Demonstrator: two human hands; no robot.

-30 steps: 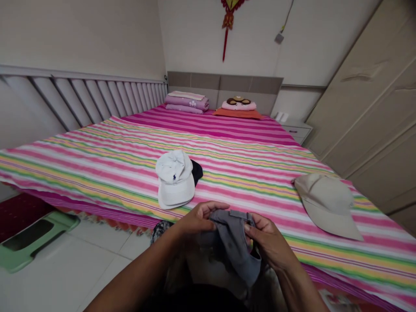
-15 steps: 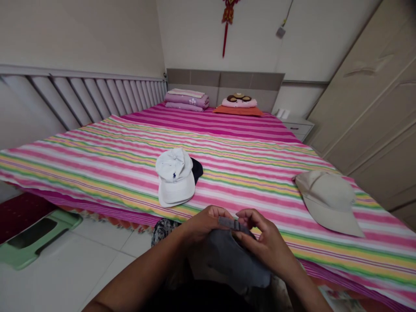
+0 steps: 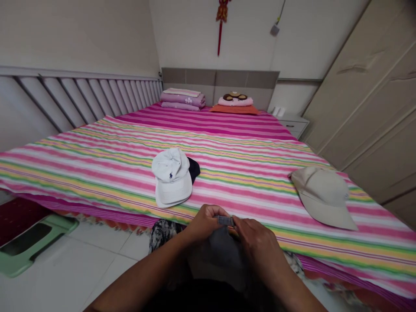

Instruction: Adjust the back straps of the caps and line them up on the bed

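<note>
A dark grey cap (image 3: pixel 221 247) is between my hands, low in the view over my lap. My left hand (image 3: pixel 205 224) pinches one end of its back strap (image 3: pixel 225 220). On the other side, my right hand (image 3: pixel 256 236) grips the strap by its buckle, fingers closed and partly hiding the cap. Beyond them on the bed lies a white cap (image 3: pixel 172 175) with a small dark logo, resting partly over a black cap (image 3: pixel 194 170). A beige cap (image 3: pixel 325 195) sits farther right, its brim toward me.
The bed (image 3: pixel 234 164) has a striped cover. Folded purple bedding (image 3: pixel 183 102) and a pink pillow (image 3: pixel 235 101) lie by the headboard (image 3: pixel 191 78). A green stool (image 3: pixel 39 242) stands on the floor at left, a nightstand (image 3: pixel 294 125) at far right, beside a wardrobe (image 3: pixel 367 95).
My right hand has turned and closed over the buckle end of the strap, where its fingers were spread before. My left hand keeps its pinch. The view has shifted slightly to the right.
</note>
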